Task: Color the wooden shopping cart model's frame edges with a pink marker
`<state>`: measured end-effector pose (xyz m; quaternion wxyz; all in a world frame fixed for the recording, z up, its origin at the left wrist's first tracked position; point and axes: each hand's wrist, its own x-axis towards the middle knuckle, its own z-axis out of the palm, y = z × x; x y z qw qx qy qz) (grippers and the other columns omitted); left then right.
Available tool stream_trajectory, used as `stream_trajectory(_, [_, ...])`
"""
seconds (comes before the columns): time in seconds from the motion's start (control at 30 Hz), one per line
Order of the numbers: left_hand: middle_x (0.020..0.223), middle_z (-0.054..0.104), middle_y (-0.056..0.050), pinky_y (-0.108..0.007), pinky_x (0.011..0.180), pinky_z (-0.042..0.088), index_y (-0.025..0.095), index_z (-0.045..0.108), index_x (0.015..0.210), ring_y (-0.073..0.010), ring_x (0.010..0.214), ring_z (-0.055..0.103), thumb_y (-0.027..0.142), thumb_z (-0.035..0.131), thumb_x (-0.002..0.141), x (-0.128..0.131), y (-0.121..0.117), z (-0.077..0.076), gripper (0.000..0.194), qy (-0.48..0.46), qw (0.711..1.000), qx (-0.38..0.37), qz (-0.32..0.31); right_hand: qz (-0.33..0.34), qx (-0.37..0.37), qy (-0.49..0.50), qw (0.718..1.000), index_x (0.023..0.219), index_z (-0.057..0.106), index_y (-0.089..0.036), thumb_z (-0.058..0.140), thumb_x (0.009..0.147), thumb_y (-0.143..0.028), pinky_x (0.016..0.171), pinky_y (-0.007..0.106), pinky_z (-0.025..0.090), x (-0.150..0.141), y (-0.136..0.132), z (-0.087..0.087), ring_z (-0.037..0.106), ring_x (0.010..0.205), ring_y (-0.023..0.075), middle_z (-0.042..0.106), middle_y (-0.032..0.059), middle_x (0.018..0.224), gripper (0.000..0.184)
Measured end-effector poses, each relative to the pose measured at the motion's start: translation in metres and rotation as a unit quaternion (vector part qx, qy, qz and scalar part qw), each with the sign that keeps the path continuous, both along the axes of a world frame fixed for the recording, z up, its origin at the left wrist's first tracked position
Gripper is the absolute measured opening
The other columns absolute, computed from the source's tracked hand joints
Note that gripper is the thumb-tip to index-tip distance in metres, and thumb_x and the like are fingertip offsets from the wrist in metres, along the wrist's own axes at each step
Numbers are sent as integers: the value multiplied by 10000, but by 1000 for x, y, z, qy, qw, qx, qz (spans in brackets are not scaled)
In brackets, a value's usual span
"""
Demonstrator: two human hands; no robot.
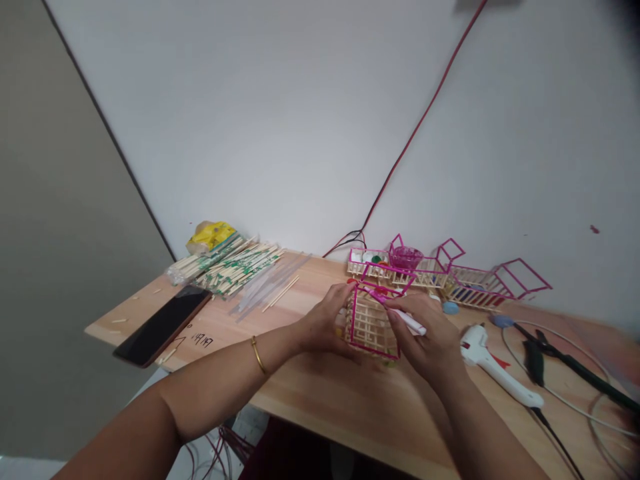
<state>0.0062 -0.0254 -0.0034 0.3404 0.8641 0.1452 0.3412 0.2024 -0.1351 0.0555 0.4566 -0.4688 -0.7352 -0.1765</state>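
My left hand (327, 325) grips the left side of a small stick-built basket (373, 327), its pale lattice edged in magenta along the rim. Between the fingers of my right hand (425, 333) is a white-handled paintbrush (409, 321), its pink-stained end at the basket's upper rim. A magenta stick frame (387, 275) rises at the far side of the basket. Behind it stand similar stick baskets (425, 272) with magenta edges, one holding a cup of magenta paint (406, 257). The tips of my left fingers are partly hidden by the basket.
A white glue gun (500, 370) and dark-handled pliers (565, 360) lie at the right among cables. Left are a phone (165, 325), bundled sticks (235, 270) in packaging and a yellow bag (211, 235). The wall (300, 133) borders the table (305, 393).
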Motion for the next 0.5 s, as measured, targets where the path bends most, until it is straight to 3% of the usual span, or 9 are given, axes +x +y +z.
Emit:
stream_trajectory(0.27, [1475, 356, -195, -581, 1183, 326, 200, 178, 1547, -404, 1383, 353, 533, 957, 324, 1, -1, 2, 1487, -11, 1000, 10, 0, 22, -14, -14, 1000, 1009, 683, -234, 619, 888, -247, 744, 339, 479, -3, 1, -1, 636, 819, 184, 710, 35, 860, 138])
stream_trajectory(0.5, [1475, 365, -203, -583, 1173, 332, 187, 182, 1541, -401, 1381, 354, 537, 949, 366, 0, -2, 4, 1447, -4, 1000, 19, -3, 31, 33, -3, 999, 1057, 657, -229, 615, 879, -199, 793, 355, 495, 0, -1, 1, 629, 878, 198, 705, 52, 905, 185])
